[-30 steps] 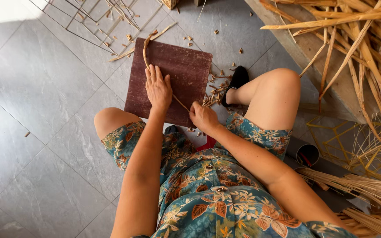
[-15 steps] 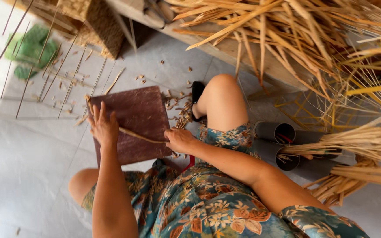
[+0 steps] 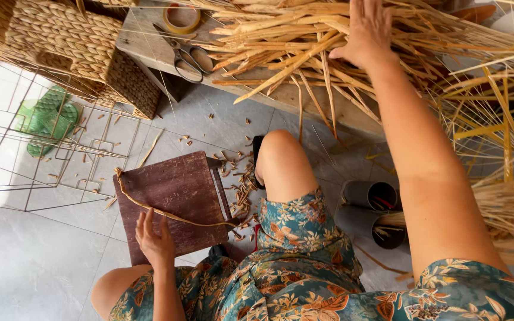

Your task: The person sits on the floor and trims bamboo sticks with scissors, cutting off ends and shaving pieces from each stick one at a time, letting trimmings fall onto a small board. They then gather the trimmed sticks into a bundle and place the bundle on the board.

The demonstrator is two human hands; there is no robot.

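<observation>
Since a moment ago the right hand (image 3: pixel 369 27) has left the lap and gone up and away to the heap of dried straw stalks (image 3: pixel 304 41) on the wooden bench (image 3: pixel 150 41); it lies flat on the stalks with fingers spread, gripping nothing that I can make out. The left hand (image 3: pixel 154 238) has stayed on the dark red-brown board (image 3: pixel 179 190), palm down, fingers spread, pressing one end of a long twisted straw strand (image 3: pixel 150 205). That strand runs across the board with its long axis from the far left corner, where it curls over the edge, toward the person's lap at the near right. The board itself rests on the grey tiled floor (image 3: pixel 25 261) just in front of the knees. Short straw cuttings (image 3: pixel 242 184) litter the tiles beside the board. On the bench lie scissors (image 3: pixel 188 59) and a roll of tape (image 3: pixel 182 18). A wire frame (image 3: pixel 49 148) stands to the left, with green sandals (image 3: pixel 46 119) behind it and a woven basket (image 3: pixel 66 41) above. Two dark tubes (image 3: pixel 376 208) stand by the right leg
</observation>
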